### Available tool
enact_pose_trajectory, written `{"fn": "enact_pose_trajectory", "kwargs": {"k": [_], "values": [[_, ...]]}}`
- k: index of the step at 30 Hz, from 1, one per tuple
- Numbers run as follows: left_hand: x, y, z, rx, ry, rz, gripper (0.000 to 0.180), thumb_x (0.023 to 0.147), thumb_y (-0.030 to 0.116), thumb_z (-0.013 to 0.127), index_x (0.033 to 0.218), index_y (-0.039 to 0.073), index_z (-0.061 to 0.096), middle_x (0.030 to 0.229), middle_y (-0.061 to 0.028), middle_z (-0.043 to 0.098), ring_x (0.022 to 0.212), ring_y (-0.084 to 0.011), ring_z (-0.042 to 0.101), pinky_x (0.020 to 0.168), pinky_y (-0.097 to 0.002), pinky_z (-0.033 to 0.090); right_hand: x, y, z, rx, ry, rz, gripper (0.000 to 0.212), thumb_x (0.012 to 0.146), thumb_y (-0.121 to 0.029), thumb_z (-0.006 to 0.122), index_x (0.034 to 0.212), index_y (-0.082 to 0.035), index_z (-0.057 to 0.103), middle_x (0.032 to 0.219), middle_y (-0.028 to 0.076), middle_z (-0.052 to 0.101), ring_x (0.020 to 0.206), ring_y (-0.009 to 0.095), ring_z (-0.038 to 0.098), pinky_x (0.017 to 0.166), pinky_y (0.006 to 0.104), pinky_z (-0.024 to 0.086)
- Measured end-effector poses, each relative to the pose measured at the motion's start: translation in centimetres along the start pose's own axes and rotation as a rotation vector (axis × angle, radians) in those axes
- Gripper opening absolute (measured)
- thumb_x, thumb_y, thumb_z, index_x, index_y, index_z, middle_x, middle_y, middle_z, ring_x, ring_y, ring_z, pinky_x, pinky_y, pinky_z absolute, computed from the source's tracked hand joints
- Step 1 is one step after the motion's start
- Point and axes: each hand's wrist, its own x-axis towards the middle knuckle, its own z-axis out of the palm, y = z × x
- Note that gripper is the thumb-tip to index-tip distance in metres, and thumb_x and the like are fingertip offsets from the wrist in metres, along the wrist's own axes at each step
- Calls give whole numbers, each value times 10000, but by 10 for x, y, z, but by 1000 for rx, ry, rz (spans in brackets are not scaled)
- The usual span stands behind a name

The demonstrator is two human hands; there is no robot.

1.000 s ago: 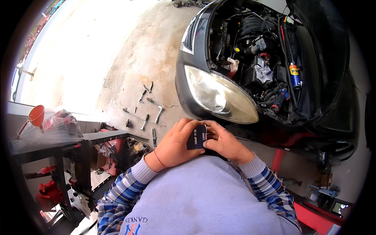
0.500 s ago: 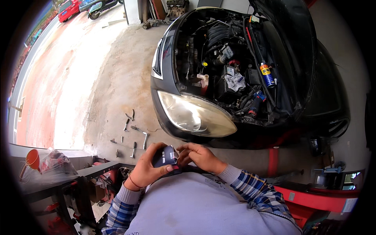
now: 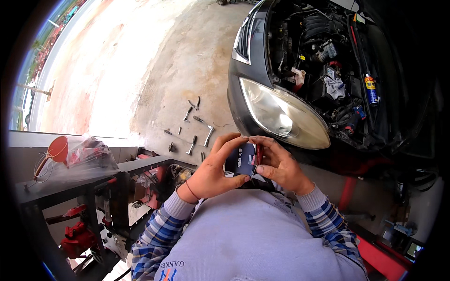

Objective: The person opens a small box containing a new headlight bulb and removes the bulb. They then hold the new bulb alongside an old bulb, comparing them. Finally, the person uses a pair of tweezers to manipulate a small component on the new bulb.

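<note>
1. Compared with half a second before, the head view has swung so that the car sits further right and the tools on the floor lie nearer the middle; the hands hold the same small box in front of the chest as they did then.
2. Head view, hands: left hand [image 3: 212, 171] wraps the left side of a small dark-blue box [image 3: 241, 159], thumb under its lower edge and fingers curled over its top; the grip is closed on the box.
3. Right hand [image 3: 280, 164] closes on the right side of the box, where a red edge shows, fingertips over its top and thumb beneath.
4. Box position: held upright between both hands, just below the car's headlight [image 3: 281, 114] in the picture.
5. Surroundings: black car [image 3: 243, 70] with open engine bay; a blue-and-yellow spray can [image 3: 371, 90] stands inside it.
6. Concrete floor [image 3: 140, 70] carries scattered wrenches and pliers [image 3: 197, 126].
7. At left, a dark metal surface [image 3: 70, 180] bears an orange funnel [image 3: 57, 149] and a clear plastic bag [image 3: 91, 152].
</note>
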Motion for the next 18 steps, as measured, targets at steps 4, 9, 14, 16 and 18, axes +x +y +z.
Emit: {"fn": "enact_pose_trajectory", "kwargs": {"k": [4, 9, 14, 16, 18], "values": [[7, -4, -18, 36, -14, -25, 904, 759, 190, 834, 1514, 57, 356, 1507, -183, 357, 1420, -323, 369, 1162, -420, 329, 21, 7, 7, 69, 70, 32, 666, 925, -164, 728, 1480, -22, 388, 1400, 90, 476, 1249, 199, 530, 1049, 354, 471], [27, -46, -27, -302, 159, -55, 951, 773, 221, 814, 1543, 39, 285, 1514, -217, 336, 1428, -353, 355, 1158, -415, 340, 62, 8, 7, 197, 159, -26, 619, 931, -90, 715, 1451, -31, 385, 1299, 110, 558, 1185, 186, 575, 1015, 327, 499], [69, -46, -63, -60, 285, -24, 919, 775, 226, 814, 1523, 24, 319, 1448, -213, 406, 1353, -340, 444, 1103, -403, 400, 127, 22, 5, 342, 252, -199, 437, 937, -60, 696, 1292, -40, 442, 1242, 121, 562, 1179, 185, 574, 996, 317, 518], [85, -42, -87, 126, 298, 3, 753, 764, 151, 766, 1426, 7, 436, 1348, -210, 497, 1241, -333, 537, 1048, -396, 441, 147, 21, -3, 110, 247, -211, 372, 901, -130, 751, 1166, -38, 506, 1232, 147, 554, 1162, 235, 583, 959, 368, 530], [100, -42, -108, 99, 308, -16, 672, 759, 118, 735, 1371, 1, 485, 1298, -208, 532, 1194, -328, 566, 1031, -392, 450, 168, 6, -19, -302, 228, -290, 370, 875, -175, 783, 1123, -38, 544, 1240, 162, 549, 1156, 269, 584, 931, 400, 534]]}}
